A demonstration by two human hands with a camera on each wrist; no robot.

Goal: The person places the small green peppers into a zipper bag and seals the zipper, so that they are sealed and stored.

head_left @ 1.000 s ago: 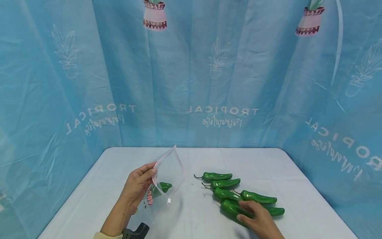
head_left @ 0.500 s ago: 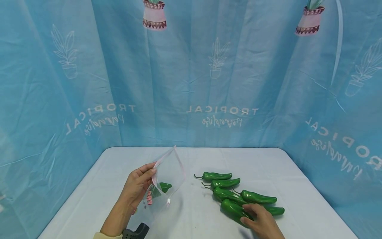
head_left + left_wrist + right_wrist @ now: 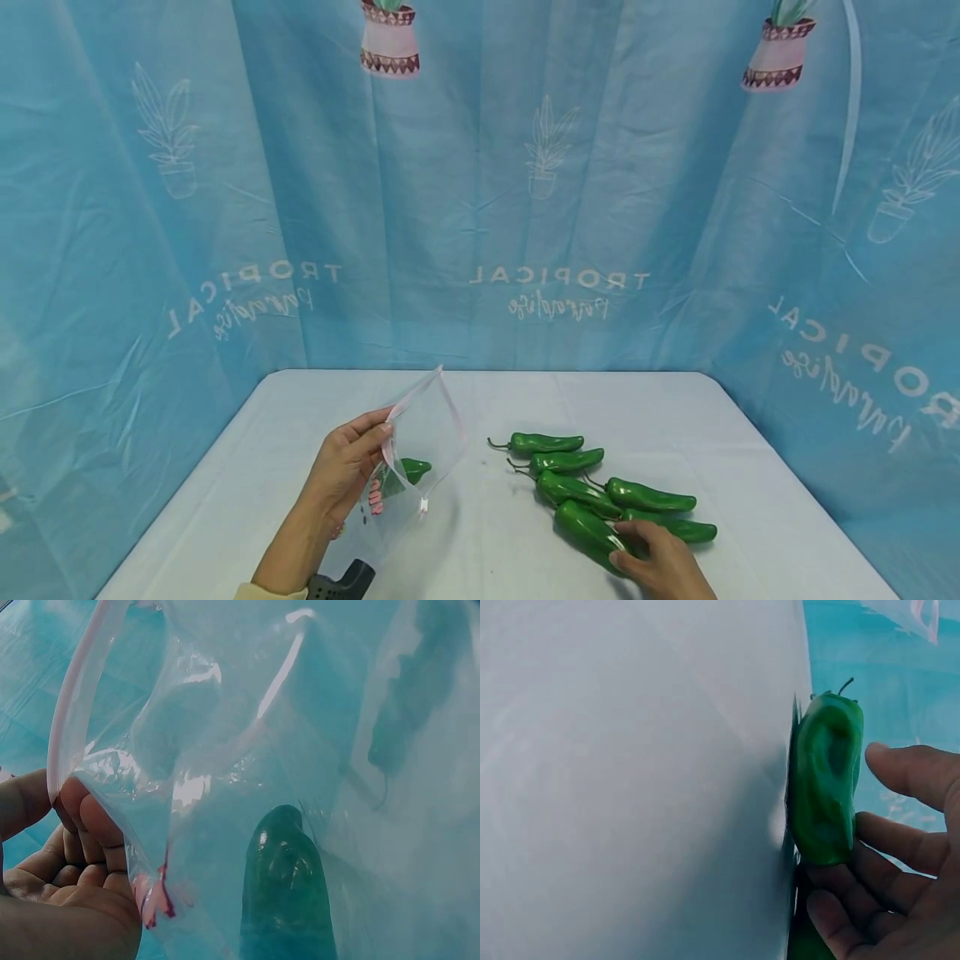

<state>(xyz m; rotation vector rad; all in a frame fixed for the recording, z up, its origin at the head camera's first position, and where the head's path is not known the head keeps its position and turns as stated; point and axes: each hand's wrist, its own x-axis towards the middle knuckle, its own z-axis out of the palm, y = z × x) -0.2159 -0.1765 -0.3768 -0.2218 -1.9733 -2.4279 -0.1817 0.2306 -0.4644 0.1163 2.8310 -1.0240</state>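
Observation:
My left hand [image 3: 348,467] pinches the rim of a clear zip bag [image 3: 442,425] between thumb and fingers, with the mouth spread wide. Pink trim lines the mouth, and a white slider [image 3: 424,505] hangs at its near corner. One green pepper [image 3: 287,892] shows through the plastic in the left wrist view. My right hand [image 3: 663,558] is at the near end of a large green pepper [image 3: 588,533] on the table. In the right wrist view the hand's fingers [image 3: 900,841] touch that pepper's side, while the uppermost digit stands slightly apart.
Several more green peppers [image 3: 577,493] lie in a loose group beyond and beside the right hand, stems mostly leftward. A white cloth covers the table [image 3: 300,417]. Blue printed curtains [image 3: 480,208] surround its back and sides.
My right hand has shifted slightly right and toward the near edge, uncovering more of the large pepper and the one beside it. The left hand and bag stay put.

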